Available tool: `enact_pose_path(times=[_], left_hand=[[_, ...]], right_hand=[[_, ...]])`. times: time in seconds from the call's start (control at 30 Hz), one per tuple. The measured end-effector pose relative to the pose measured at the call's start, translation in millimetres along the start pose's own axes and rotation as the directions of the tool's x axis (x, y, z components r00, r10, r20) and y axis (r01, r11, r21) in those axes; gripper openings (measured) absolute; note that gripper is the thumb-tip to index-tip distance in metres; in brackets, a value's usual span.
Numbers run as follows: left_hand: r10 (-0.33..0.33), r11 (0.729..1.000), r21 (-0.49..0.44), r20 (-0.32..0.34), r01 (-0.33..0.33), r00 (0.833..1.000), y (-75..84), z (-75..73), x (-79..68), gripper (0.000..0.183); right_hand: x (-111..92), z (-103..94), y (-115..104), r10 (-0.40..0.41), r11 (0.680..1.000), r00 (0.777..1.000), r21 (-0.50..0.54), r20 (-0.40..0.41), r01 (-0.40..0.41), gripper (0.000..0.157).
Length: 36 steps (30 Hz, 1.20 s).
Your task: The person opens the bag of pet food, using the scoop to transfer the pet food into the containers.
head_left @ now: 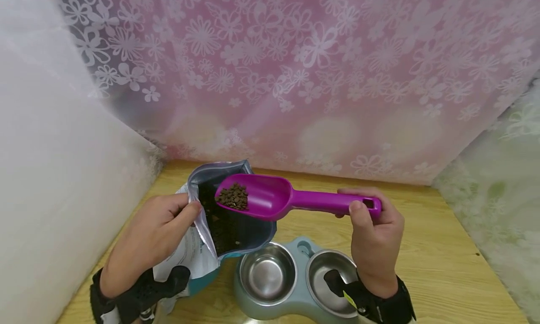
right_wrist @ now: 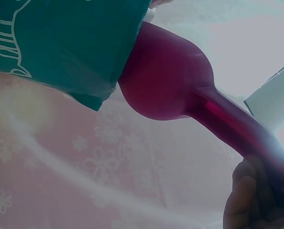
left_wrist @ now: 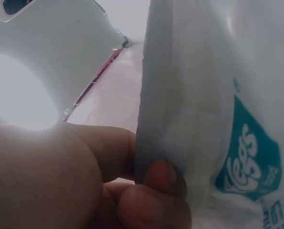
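Near side of worktop (head_left: pixel 443 249), roughly midway between its left and right edges: blue-grey double feeder (head_left: pixel 301 291) with two metal bowls. Left bowl (head_left: pixel 268 275) in full view; right bowl (head_left: pixel 319 279) partly covered by the black wrist strap (head_left: pixel 386 305) and its mount. A second black strap (head_left: pixel 122 291) on the left wrist.

Hands well apart, each occupied. Left hand (head_left: pixel 149 237), toward worktop's left edge: thumb and fingers pinch the near-left rim of an open bag (head_left: pixel 191 256). Right hand (head_left: pixel 377 239), right of the feeder: fingers wrapped about the handle end of a magenta scoop (head_left: pixel 270 199), thumb on top beside the slot.

Bag tilted, beyond and left of the feeder; mouth wide, silvery lining, dark brown contents (head_left: pixel 219 228) inside. Left wrist view: white face, teal label, lettering only partly legible. Right wrist view: teal face, white line drawing.

Scoop above worktop, bowl end over the bag mouth, handle toward the right edge. Small heap of brown pellets (head_left: pixel 233 196) at its tip. Scoop-to-rim contact: cannot tell.

Along the far edge: pink sheet (head_left: pixel 295 80), white flower print. Left edge: whitish sheet (head_left: pixel 55 127). Right edge: pale green floral sheet (head_left: pixel 502 183).
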State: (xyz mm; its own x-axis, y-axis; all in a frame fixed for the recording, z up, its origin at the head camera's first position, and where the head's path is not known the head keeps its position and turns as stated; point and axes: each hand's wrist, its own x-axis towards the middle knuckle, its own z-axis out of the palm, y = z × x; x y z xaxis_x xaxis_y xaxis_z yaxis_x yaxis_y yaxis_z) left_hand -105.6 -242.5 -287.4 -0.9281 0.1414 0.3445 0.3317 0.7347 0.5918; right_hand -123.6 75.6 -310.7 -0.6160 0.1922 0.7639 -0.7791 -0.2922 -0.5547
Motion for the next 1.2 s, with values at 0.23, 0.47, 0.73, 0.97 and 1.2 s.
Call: enact_pose_path(times=[0.23,0.47,0.73,0.97,1.2], left_hand=[[-0.007,1.000,-0.025,0.032,0.008,0.999,-2.3,1.4,1.2,0.044],[-0.017,1.000,-0.025,0.052,0.019,0.999,-1.5,2.5,1.3,0.044],[-0.001,0.999,-0.032,0.053,0.003,0.999,-0.5,5.0,2.8,0.045],[0.004,0.999,-0.033,0.050,-0.003,0.999,-1.3,6.6,3.4,0.044],[0.019,1.000,-0.026,0.043,-0.017,0.999,-0.8,6.8,5.2,0.044]], right_hand=[[3,-6.4,-5,-0.009,0.994,0.999,0.107,-0.032,0.012,0.020],[6,-19.9,-17,0.043,0.977,0.999,0.211,-0.029,-0.036,0.023],[13,-41.0,-29,0.062,0.910,0.998,0.411,-0.025,-0.046,0.027],[21,-67.5,-42,0.076,0.908,0.993,0.418,-0.096,-0.029,0.033],[27,-97.7,-53,0.081,0.958,0.973,0.286,-0.215,-0.016,0.031]])
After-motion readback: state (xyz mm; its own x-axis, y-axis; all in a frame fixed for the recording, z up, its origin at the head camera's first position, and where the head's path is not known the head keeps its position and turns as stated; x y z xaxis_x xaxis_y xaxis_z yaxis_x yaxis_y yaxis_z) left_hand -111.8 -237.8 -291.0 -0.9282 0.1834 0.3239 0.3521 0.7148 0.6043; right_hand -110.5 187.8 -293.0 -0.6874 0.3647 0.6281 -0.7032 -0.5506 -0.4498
